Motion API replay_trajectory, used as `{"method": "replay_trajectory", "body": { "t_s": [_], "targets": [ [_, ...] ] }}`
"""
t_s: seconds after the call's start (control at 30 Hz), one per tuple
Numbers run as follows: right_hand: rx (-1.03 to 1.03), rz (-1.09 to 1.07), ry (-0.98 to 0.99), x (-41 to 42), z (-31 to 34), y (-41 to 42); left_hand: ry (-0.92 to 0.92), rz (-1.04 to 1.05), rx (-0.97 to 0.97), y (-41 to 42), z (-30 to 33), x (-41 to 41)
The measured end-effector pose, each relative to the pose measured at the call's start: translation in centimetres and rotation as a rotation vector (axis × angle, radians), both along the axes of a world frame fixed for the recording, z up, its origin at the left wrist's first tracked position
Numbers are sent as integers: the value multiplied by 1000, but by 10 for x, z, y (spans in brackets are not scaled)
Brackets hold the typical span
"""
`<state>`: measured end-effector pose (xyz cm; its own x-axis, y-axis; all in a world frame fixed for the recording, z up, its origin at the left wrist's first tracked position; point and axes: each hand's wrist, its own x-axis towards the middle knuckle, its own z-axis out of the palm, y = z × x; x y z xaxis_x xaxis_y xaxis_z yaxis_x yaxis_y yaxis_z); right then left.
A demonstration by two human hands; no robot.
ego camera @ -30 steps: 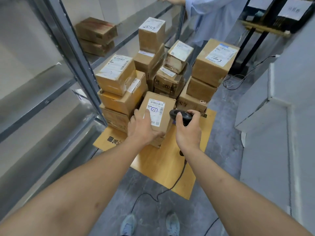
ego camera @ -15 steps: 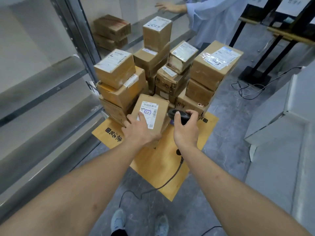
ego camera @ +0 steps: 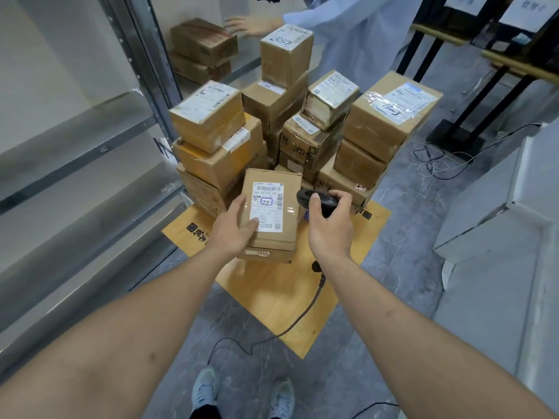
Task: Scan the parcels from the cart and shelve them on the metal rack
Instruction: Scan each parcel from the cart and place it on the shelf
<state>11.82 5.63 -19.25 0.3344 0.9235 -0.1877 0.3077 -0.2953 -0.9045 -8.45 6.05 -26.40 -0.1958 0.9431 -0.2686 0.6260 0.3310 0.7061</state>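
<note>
In the head view, we are holding the front parcel (ego camera: 270, 213) with our left hand (ego camera: 234, 226): the palm is lying against its left side and the thumb is pressing flat on the lower part of the white label (ego camera: 268, 206), fingers only loosely bent, so it is steadying rather than gripping. Compared with a second ago, the parcel is tipping its label face more squarely up toward us, and our left hand is sitting lower on it, with the barcode at the top of the label now uncovered. Our right hand (ego camera: 328, 226) is wrapping its fingers round the black scanner (ego camera: 317, 201), whose head is now sitting just beside the parcel's upper right edge. We judge the scan is happening or about to; shelving is not yet begun, and many parcels are waiting.

The parcel is resting on the wooden cart deck (ego camera: 278, 293), in front of the stacked boxes (ego camera: 305, 122). The metal rack (ego camera: 90, 164) is running along our left, its upright post close to the left stack, with open shelf room beside us. Two boxes (ego camera: 201, 49) are already sitting on a farther shelf, where another person's hand (ego camera: 246, 25) is reaching. The scanner cable (ego camera: 290, 323) is trailing over the deck edge toward our shoes, a likely snag when we are turning left.
</note>
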Motion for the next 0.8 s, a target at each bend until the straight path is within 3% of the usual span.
{"method": "replay_trajectory", "body": {
  "t_s": [0.13, 0.4, 0.57, 0.8],
  "targets": [
    [-10, 10, 1, -8, 0, 0, -323, 22, -59, -3, 1, -8],
    [-16, -12, -49, -33, -3, 0, -632, -43, -163, 2, -11, -22],
    [-30, -51, -80, -44, -6, -4, -690, -79, -226, 4, -23, -32],
    [-21, -112, -85, -62, -1, -17, -628, -226, -268, 0, -23, -49]
  ]
}}
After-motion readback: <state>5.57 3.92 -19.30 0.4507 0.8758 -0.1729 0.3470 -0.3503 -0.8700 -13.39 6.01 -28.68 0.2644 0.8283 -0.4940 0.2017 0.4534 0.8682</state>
